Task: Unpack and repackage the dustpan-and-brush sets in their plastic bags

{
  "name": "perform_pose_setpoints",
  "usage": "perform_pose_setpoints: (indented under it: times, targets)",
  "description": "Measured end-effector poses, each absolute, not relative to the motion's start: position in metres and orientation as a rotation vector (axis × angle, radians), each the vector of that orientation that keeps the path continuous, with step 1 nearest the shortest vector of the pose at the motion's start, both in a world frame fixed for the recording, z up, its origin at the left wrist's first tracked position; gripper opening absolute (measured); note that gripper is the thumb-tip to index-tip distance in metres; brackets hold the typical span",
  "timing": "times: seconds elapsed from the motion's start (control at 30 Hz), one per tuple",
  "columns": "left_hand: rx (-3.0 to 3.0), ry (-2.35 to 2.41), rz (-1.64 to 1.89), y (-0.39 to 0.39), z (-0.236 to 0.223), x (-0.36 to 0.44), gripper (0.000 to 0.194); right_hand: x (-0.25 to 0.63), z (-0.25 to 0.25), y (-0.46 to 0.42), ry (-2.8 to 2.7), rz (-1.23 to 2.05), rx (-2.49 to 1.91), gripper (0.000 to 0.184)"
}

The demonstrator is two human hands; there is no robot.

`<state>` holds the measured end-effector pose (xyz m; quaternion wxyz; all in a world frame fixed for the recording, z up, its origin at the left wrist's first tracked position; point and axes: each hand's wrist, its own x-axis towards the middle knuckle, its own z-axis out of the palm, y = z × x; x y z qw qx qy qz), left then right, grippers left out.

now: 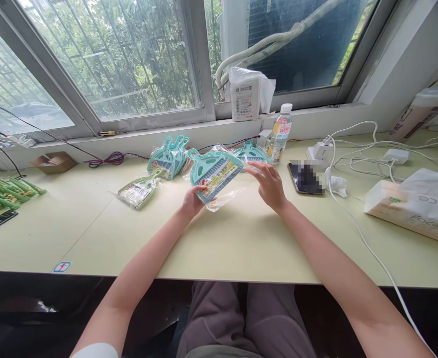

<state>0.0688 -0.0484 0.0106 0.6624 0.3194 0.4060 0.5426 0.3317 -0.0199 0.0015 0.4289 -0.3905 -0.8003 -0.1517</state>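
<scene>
Dustpan set, teal and sealed in clear plastic film, is held tilted above the tabletop, in front of the person, with its handle end toward the upper left and its bristles toward the lower right. The left hand pinches its lower left edge, thumb over the printed label and the other fingers mostly hidden underneath. The right hand reaches to the opposite end, its fingers stretched out at the edge of the pack; whether they grip the film or only touch it, one cannot tell.

Just behind the held pack lies another teal set, partly covered by it. To the left, several teal sets lean together in a cluster, and a yellowish-green set lies flat just in front of them. Right of the packs stands a capped bottle; a phone lies near the right hand, with a crumpled tissue beside it. Farther right sits a tissue pack; at the far left, green stalks lie bunched.
</scene>
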Motion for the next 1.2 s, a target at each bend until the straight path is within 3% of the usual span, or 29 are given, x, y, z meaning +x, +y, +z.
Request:
perform_pose_setpoints:
  times: [0.27, 0.6, 0.83, 1.2]
  targets:
    - [0.706, 0.918, 1.218, -0.048, 0.008, 0.068, 0.033, 0.327, 0.003, -0.022, -1.939, -0.266, -0.925, 0.025]
    - [0.841, 0.905, 0.964, -0.047, 0.005, 0.069, 0.033, 0.324, -0.004, -0.021, -1.817, -0.138, -0.954, 0.024]
    - [0.902, 0.903, 0.926, -0.046, 0.003, 0.068, 0.033, 0.317, -0.006, -0.019, -1.757, -0.160, -1.009, 0.022]
    - [0.922, 0.889, 0.887, -0.052, 0.005, 0.073, 0.040, 0.319, -0.012, -0.011, -1.720, 0.105, -0.935, 0.018]
